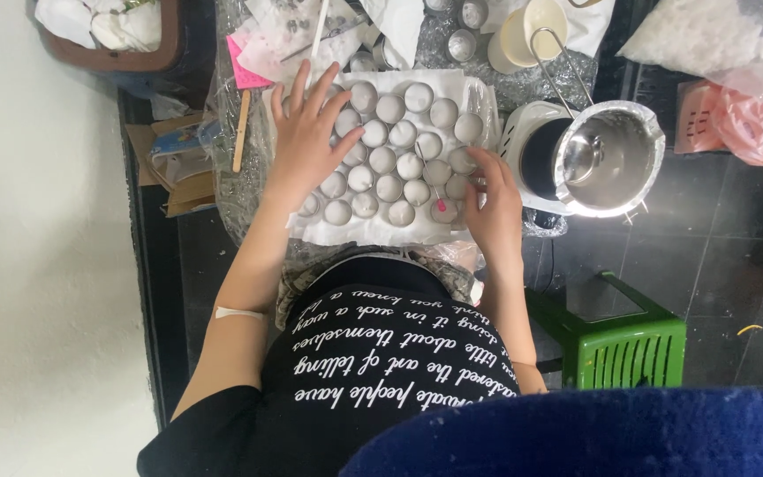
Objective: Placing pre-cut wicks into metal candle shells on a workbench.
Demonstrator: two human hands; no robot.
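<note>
**Both hands on the tray of small white candle cups**

While your left hand (306, 132) lies flat with fingers spread over the left part of the candle cups (399, 163), it grips nothing; the palm and fingertips simply rest on their tops. Your right hand (492, 199) sits at the right edge of the same group, fingers curled down onto the cups nearest the corner; whether it pinches one of them you cannot tell from this view. A thin stick with a pink tip (434, 190) lies among the cups, just beside your right fingers.

You have the cups packed in rows, touching one another, on a white paper sheet (381, 231) spread over the crinkled foil-covered table (240, 190) directly in front of your body.

Just to the right of the cups stands a metal pouring pot (615, 163) with a wire handle, sitting on a white heater base (523, 132). A wooden stick (240, 132) lies left of your left hand, beside a pink card (242, 66). Below the pot, on the dark tiled floor (717, 238), stands a green plastic stool (620, 344). Pink plastic bags (744, 115) lie at the far right.
</note>
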